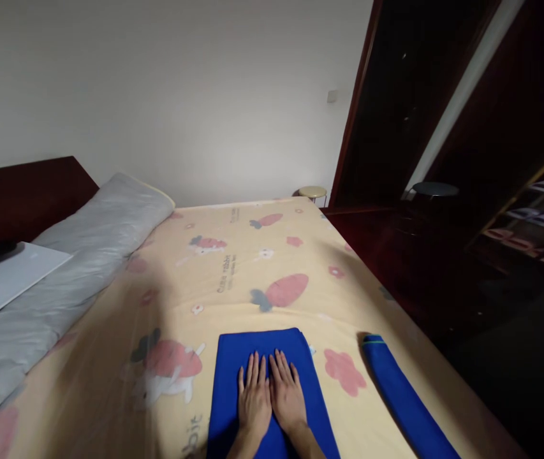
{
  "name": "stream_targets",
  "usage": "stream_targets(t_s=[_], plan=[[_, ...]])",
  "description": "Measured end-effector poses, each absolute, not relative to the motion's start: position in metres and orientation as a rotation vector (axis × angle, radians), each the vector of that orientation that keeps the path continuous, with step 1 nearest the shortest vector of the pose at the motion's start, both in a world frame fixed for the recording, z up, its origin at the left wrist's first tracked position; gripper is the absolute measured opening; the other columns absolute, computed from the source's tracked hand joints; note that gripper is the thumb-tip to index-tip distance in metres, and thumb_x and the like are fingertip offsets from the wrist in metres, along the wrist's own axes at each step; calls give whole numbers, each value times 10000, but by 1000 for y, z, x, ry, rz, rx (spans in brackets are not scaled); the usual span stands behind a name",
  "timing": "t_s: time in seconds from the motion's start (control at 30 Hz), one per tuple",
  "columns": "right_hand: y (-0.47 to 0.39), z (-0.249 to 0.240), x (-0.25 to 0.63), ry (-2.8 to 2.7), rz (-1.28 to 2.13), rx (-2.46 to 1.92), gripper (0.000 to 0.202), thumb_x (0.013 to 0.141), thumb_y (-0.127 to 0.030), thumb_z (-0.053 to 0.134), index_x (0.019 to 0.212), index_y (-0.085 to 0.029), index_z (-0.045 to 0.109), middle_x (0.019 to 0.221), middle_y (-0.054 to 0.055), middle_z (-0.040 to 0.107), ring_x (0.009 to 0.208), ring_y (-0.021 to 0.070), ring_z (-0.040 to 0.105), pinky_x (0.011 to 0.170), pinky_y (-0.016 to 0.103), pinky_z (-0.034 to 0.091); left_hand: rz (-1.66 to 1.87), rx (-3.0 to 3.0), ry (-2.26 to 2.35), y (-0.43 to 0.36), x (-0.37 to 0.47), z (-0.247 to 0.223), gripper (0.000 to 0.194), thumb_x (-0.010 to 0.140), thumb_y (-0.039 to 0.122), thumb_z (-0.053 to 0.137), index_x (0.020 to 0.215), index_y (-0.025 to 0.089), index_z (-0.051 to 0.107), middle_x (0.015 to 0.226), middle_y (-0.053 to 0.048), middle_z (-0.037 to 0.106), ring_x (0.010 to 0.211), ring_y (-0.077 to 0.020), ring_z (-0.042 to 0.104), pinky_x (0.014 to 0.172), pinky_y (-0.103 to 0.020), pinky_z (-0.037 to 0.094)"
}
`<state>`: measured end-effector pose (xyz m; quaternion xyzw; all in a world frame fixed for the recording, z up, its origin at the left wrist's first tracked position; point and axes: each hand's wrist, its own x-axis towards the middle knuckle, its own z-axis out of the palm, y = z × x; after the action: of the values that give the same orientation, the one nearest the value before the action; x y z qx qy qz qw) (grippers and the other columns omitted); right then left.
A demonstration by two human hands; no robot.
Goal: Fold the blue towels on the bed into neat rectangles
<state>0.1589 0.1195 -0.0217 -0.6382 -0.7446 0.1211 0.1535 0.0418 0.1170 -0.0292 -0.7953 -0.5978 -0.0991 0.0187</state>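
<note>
A blue folded cloth [226, 382] lies flat on the bed, its near part running out of the bottom of the view. My left hand [254, 398] rests palm down on it with the fingers stretched out. Close beside it, my right hand [287, 392] lies flat on the same cloth, fingers extended. Neither hand grips anything. To the right, a long rolled blue cloth [400, 389] with a green line near its far end lies apart from both hands.
The bed carries a cream sheet [233, 312] with carrot and rabbit prints. On the left are a grey quilt [94, 236], a white flat board [18, 274] and a dark headboard [23, 191]. Beyond stand a pale stool [312, 191], a dark stool [435, 189] and a shoe rack [539, 217].
</note>
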Motion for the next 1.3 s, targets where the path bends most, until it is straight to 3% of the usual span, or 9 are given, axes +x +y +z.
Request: stream_targets(t_s=[0.13,0.4,0.7,0.93,1.1,1.2,1.3], plan=[[97,-26,167,-2158,326,-1815,570,898,-247,342,1466,-206,313,1543,32,206,1430,233,155,1157,453,154,-323,-2533,-1813,86,31,-28,572,960,312,305,1486,292,80,1549,-5,241,1403,-237,275,1146,-463,224],[63,-33,182,-2103,271,-1799,521,969,-408,261,1459,-245,324,1524,28,265,1408,242,241,1143,466,216,-293,-2474,-1925,55,5,-23,530,970,341,280,1474,336,115,1541,14,248,1397,-220,292,1130,-462,258],[23,-25,266,-2205,250,-1818,544,966,-445,247,1452,-216,334,1519,52,278,1404,229,255,1121,466,253,-87,-2491,-1976,30,-65,0,514,965,366,249,1476,335,196,1545,16,236,1417,-199,238,1147,-485,203],[16,11,298,-2504,287,-1680,590,823,-177,383,1408,-241,428,1509,71,299,1373,252,326,1096,505,256,279,-2823,-1922,21,-82,51,654,794,318,515,1431,305,368,1524,-49,315,1386,-253,313,1119,-480,252],[-13,12,270,-2661,457,-1457,728,753,-243,472,1464,-251,314,1534,68,252,1389,259,291,1105,474,238,179,-3052,-1642,-15,-61,45,755,807,277,484,1492,323,171,1570,-15,178,1430,-218,197,1142,-475,204],[-30,4,257,-2706,530,-1448,748,717,-295,529,1442,-203,372,1515,99,303,1384,295,292,1101,455,252,369,-3125,-1560,-27,-54,39,811,750,269,549,1486,289,210,1574,-57,170,1428,-257,201,1123,-507,226],[-40,2,252,-2701,454,-1468,725,689,-276,554,1398,-166,447,1468,125,401,1338,310,370,1079,430,286,284,-3059,-1594,-28,-58,40,731,739,254,561,1436,281,339,1534,-70,314,1381,-264,318,1107,-484,272]])
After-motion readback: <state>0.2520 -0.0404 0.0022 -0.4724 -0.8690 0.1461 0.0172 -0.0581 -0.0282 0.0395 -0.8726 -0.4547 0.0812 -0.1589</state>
